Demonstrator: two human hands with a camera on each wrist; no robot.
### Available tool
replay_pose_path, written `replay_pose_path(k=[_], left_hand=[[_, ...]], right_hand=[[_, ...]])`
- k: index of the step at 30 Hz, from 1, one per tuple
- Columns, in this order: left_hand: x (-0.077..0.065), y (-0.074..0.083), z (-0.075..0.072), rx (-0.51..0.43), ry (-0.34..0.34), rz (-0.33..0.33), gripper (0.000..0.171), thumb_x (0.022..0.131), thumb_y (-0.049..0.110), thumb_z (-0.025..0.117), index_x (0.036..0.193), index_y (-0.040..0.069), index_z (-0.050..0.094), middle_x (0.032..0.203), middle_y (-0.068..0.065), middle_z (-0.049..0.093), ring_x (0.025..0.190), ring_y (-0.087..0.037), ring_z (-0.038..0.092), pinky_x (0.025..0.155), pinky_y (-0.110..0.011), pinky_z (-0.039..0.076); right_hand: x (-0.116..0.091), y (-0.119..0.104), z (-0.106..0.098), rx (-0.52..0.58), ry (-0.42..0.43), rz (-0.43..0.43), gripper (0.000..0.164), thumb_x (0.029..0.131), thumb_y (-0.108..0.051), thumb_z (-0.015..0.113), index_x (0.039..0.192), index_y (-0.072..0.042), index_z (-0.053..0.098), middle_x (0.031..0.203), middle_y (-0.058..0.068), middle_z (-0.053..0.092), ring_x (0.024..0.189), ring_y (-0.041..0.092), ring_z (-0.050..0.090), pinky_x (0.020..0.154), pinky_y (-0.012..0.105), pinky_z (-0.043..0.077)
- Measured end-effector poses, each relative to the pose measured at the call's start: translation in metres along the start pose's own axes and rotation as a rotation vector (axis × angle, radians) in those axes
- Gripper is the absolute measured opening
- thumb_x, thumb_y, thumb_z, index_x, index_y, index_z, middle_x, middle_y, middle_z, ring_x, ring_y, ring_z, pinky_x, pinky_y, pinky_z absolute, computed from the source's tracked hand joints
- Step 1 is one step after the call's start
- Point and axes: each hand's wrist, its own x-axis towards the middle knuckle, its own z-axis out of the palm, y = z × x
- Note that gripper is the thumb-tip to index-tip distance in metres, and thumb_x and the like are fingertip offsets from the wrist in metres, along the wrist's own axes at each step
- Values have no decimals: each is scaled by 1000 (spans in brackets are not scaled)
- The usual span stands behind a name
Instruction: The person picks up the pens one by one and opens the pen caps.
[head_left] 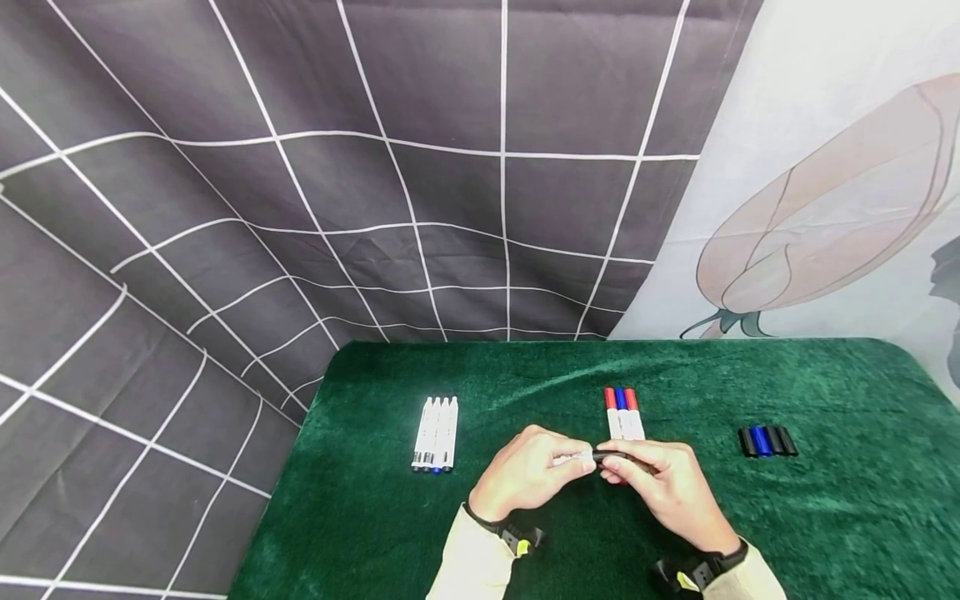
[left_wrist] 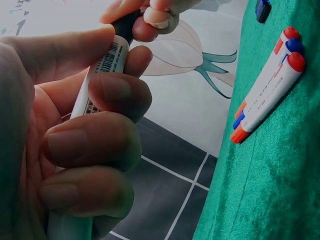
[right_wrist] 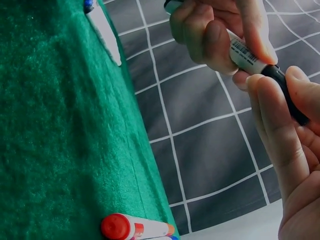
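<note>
My left hand [head_left: 528,471] grips a white marker [left_wrist: 107,62] with its fingers curled round the barrel, barcode showing. At the marker's end my right hand [head_left: 671,487] pinches the black cap [right_wrist: 287,92] between thumb and fingers. Cap and barrel meet in line; whether the cap is fully seated I cannot tell. Just beyond the hands lie capped markers [head_left: 624,423], two red and one blue, side by side and partly hidden by the right hand in the head view.
Several uncapped white markers [head_left: 435,433] lie in a row to the left, tips pointing away. Loose caps [head_left: 763,442], black and blue, sit together at the right. A green cloth [head_left: 525,383] covers the table, with a grid-patterned curtain [head_left: 450,192] behind.
</note>
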Motion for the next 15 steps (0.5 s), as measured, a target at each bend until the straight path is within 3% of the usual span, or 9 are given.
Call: replay_pose_path(k=[7, 15], left_hand=[[-2, -1, -1, -46, -1, -26, 26, 94, 42, 44, 94, 31, 68, 70, 21, 52, 63, 11, 42, 54, -8, 36], [-3, -1, -2, -57, 5, -4, 28, 95, 42, 43, 94, 29, 68, 68, 19, 51, 61, 11, 41, 52, -8, 35]], right_hand=[[2, -6, 1, -22, -8, -29, 23, 79, 13, 60, 100, 4, 66, 82, 10, 68, 68, 15, 66, 60, 25, 52], [-2, 2, 2, -19, 4, -60, 27, 78, 15, 60, 101, 2, 67, 84, 9, 69, 69, 14, 66, 60, 23, 51]])
